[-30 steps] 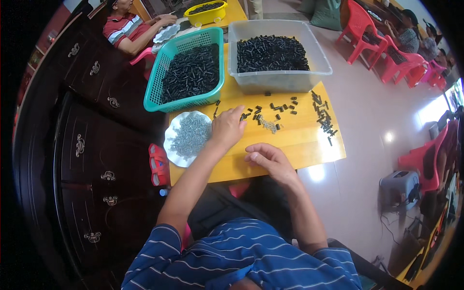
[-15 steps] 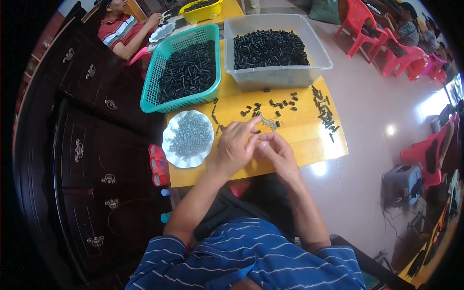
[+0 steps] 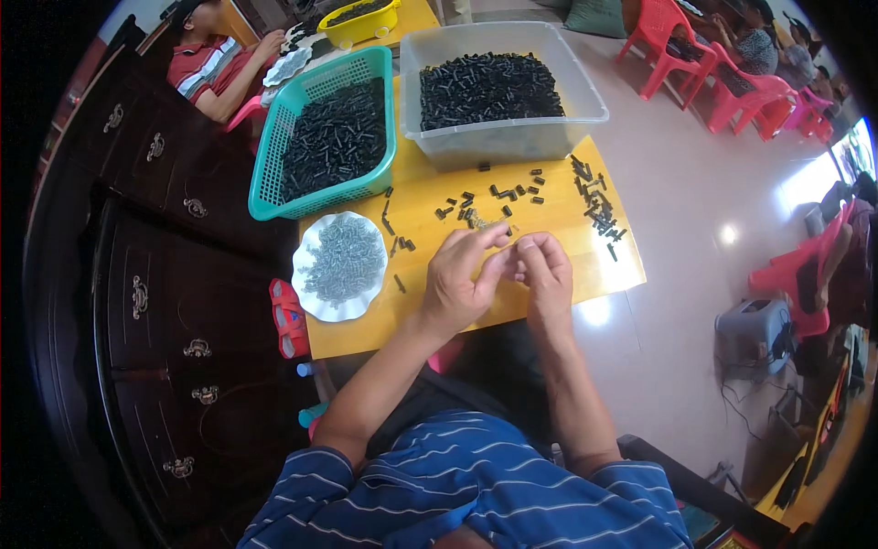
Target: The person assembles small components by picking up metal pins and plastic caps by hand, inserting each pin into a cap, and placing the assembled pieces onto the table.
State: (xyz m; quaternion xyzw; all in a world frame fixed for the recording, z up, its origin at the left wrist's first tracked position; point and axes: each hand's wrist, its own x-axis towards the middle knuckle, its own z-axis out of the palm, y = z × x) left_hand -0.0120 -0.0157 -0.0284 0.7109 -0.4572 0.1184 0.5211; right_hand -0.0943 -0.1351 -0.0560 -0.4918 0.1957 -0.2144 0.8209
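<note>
- Across the head view, at the near edge of a glossy yellow wooden tabletop (image 3: pixel 562 220), the person's left hand (image 3: pixel 457 284) and right hand (image 3: pixel 549 288) meet fingertip to fingertip.
- On the left hand, thumb and forefinger are extended toward the right hand; whether it grips anything cannot be told.
- On the right hand, thumb and forefinger come together and the other fingers curl; anything between them is too small or hidden to make out.
- Just beyond the hands lie scattered short black cylindrical pieces (image 3: pixel 507 211), with small pale slender pieces (image 3: pixel 474 218) among them, partly behind the left hand.
- To the left, a white dish with a scalloped rim (image 3: pixel 337 315) holds a heap of small translucent greyish pieces (image 3: pixel 343 259).
- Farther back, a turquoise perforated plastic basket (image 3: pixel 389 119) and a translucent plastic bin (image 3: pixel 494 142) stand near each other, both holding many black pieces.
- Near the tabletop's right edge, dark elongated pieces (image 3: pixel 594 197) form a loose strip.
- Beyond the basket, a person in a red striped shirt (image 3: pixel 215 69) sits near a yellow plastic basin (image 3: pixel 352 37).
</note>
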